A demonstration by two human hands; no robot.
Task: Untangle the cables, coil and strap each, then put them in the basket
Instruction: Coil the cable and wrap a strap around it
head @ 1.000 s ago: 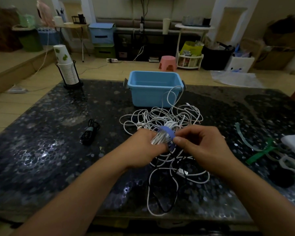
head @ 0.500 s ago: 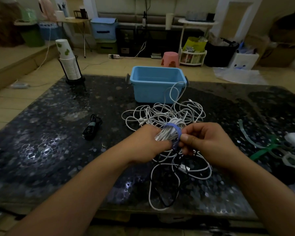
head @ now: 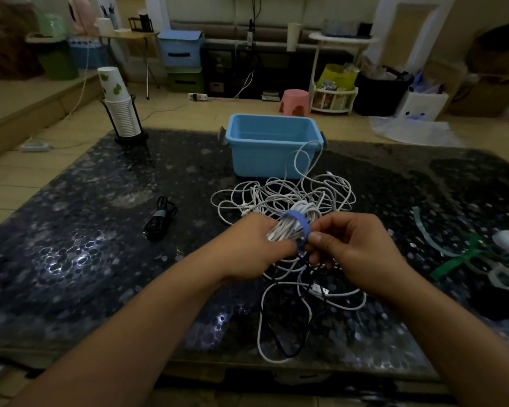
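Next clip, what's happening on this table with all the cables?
A person is strapping a coiled white cable: the left hand grips the coil while the right hand pinches the blue strap wrapped round it. A tangle of white cables still lies loose on the table. One black cable, coiled and strapped, lies to the left. The blue basket looks empty.

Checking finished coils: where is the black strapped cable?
Head view: black strapped cable lies on the table, left of the white tangle, apart from both hands.
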